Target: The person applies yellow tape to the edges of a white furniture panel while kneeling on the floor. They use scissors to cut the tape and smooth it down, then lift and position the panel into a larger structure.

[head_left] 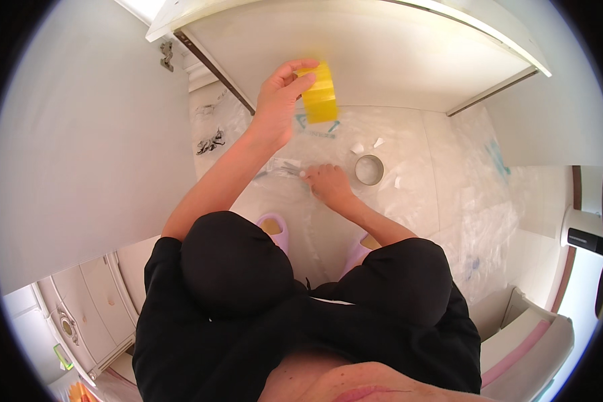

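A roll of clear yellow tape (pixel 320 97) hangs in my left hand (pixel 279 97), its rim pinched between thumb and fingers. It is held up in front of the pale panel and is slightly blurred. Low over the floor, my right hand (pixel 329 185) has its fingers drawn together at a small, light, greyish thing. What they grip is too small to name. Just left of those fingertips lies a small clear packet (pixel 285 167) with thin grey pieces. To the right of my right hand, a round beige ring (pixel 369 170), like a tape roll, rests on the floor.
A white furniture panel (pixel 355 47) with dark metal runners spans the far side. A tall door panel (pixel 94 147) with a hinge stands at left. Clear plastic sheeting (pixel 482 228) covers floor at right. White scraps (pixel 358 147) and dark hardware (pixel 211 142) lie about. Lilac slippers (pixel 275 228) are below me.
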`<act>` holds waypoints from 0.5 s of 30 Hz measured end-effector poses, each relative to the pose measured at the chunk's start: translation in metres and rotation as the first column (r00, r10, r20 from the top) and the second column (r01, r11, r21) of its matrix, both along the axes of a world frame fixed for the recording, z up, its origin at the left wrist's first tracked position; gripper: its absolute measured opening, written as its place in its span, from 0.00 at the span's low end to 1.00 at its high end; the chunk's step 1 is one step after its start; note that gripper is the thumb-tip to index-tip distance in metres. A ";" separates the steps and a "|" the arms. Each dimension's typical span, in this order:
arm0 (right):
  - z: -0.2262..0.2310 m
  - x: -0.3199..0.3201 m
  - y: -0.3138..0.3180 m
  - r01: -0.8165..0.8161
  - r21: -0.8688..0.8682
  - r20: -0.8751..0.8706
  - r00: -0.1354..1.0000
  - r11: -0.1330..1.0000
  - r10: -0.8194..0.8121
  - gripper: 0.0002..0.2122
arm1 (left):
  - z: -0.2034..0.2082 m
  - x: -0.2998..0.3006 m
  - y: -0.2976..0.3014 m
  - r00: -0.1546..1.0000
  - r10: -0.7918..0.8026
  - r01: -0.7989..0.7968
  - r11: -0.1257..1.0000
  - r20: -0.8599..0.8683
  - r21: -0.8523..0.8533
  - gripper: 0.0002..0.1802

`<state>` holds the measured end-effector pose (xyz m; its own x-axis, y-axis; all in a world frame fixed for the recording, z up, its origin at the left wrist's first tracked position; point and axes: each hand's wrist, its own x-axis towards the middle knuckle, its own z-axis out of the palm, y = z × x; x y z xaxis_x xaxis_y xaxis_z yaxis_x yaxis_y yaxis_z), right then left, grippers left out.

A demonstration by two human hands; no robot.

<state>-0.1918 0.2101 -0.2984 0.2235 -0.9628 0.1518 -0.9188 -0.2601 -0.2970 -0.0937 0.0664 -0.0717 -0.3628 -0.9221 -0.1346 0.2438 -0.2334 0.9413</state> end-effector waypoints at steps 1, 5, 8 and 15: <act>0.003 -0.001 0.002 -0.002 0.072 0.031 1.000 0.997 0.000 0.13 | 0.002 0.000 0.001 1.000 0.011 -0.011 1.000 -0.003 0.008 0.14; 0.046 -0.024 0.003 -0.162 0.401 0.300 0.953 0.902 0.038 0.11 | 0.002 -0.001 0.000 1.000 0.025 -0.025 1.000 -0.013 0.005 0.14; 0.116 -0.076 0.007 -0.399 0.591 0.597 0.801 0.701 -0.046 0.10 | -0.006 -0.001 -0.002 1.000 0.003 -0.003 1.000 -0.012 -0.014 0.14; 0.243 -0.140 -0.006 -0.010 0.114 0.626 0.777 0.993 -0.064 0.09 | -0.005 0.002 -0.004 1.000 0.001 -0.001 1.000 0.006 -0.019 0.14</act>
